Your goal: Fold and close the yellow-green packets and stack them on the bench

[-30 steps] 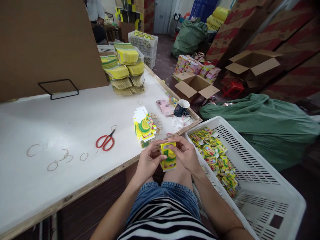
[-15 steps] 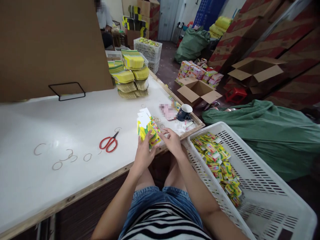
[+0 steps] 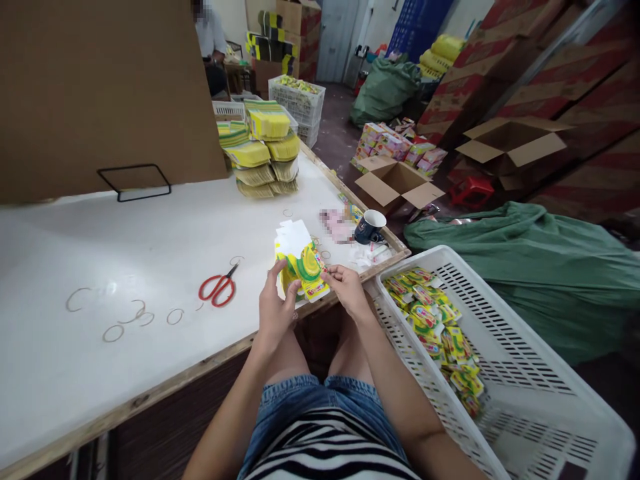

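Over the table's front edge, my left hand is closed around the left side of some flat, printed yellow-green cartons. My right hand pinches the right edge of the top carton, which is fanned out from the others and shows white flaps at its far end. How many cartons lie beneath is hidden. Left of my hands, red-handled scissors lie on the white table, with several loose rubber bands farther left.
At my right stands a white plastic basket with small folded yellow packs in it. A dark mug sits near the table's right corner. Stacked yellow cartons stand at the back, beside a large cardboard sheet. Behind, a person sits.
The top carton has shifted right and turned, coming apart from the ones below. My left hand has moved slightly left, while my right fingers have closed on the carton's edge.
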`<state>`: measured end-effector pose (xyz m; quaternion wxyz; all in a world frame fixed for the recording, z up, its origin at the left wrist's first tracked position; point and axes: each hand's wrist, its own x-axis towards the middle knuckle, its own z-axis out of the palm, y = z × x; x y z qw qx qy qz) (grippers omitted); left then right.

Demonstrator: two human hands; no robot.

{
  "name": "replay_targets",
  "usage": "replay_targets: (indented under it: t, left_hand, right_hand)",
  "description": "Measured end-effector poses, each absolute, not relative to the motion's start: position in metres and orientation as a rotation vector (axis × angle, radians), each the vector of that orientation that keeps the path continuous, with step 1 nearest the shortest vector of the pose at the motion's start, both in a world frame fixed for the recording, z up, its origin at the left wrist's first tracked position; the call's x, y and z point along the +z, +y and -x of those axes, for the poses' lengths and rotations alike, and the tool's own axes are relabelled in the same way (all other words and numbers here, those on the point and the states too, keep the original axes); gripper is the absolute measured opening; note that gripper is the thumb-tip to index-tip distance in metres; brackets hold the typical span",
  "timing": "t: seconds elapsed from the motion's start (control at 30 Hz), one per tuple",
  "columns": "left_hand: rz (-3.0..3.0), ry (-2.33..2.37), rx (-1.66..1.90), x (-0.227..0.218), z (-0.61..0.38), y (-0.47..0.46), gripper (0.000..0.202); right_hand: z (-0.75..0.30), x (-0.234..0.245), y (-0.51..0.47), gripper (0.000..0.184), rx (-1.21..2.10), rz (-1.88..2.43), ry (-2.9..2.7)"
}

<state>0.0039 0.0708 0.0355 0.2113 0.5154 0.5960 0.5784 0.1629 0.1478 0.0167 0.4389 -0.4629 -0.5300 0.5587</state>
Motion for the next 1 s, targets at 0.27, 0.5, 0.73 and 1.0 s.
replay_targets:
  t: [0.27, 0.5, 0.73, 1.0]
  left_hand:
    - [-1.03, 1.027, 1.595, 0.042, -0.009, 0.062, 0.051]
    - [-1.031, 0.793, 1.441, 0.052, -0.021, 0.058, 0.054]
    - [-1.03, 0.948, 1.538, 0.055, -0.027, 0.051, 0.051]
    - [-0.962, 1.105, 1.586, 0.052, -0.032, 0.05, 0.05]
  right_hand:
    - [-0.161, 0.039, 0.114, 0.046, 1.53, 1.021, -1.208]
    - [-0.163, 0.053, 0.082, 0.038, 1.551, 0.981, -1.164]
    - [-0.164, 0.063, 0.072, 0.041, 1.551, 1.016, -1.164]
    - [-0.163, 0.054, 0.065, 0.029, 1.219, 1.183, -1.312]
